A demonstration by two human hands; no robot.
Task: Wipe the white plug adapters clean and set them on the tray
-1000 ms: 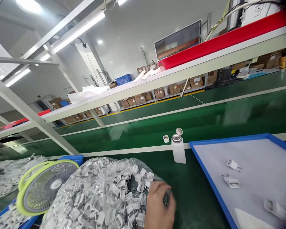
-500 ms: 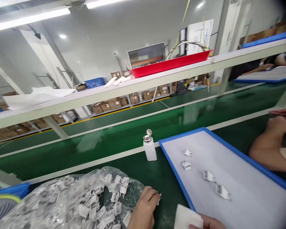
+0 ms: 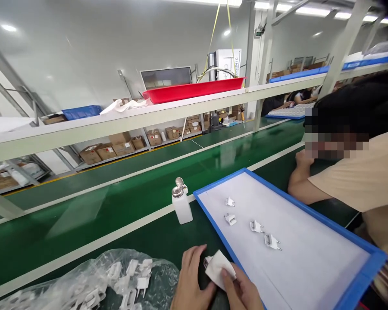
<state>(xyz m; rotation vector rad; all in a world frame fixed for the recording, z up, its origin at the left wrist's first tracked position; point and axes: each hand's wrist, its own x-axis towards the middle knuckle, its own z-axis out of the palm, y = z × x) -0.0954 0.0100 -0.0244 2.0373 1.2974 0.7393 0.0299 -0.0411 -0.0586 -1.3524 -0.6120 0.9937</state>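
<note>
Just left of the blue tray (image 3: 358, 282), at its near corner, both hands meet: left hand (image 3: 190, 282) pinches a small plug part (image 3: 208, 261), right hand (image 3: 242, 290) clamps a white cloth (image 3: 220, 268) vs. it. Bag of plugs (image 3: 116, 280) further left of tray. White bottle (image 3: 182, 207) by tray's far-left corner. 4 plugs (image 3: 258, 227) on tray.

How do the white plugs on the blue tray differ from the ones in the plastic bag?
The plugs on the blue tray are four, lying apart in a loose row on its white surface. The plugs in the plastic bag are heaped, touching and overlapping under clear film. The tray plugs lie right of both hands, the bag plugs left. All look like the same small white two-pin part.
</note>
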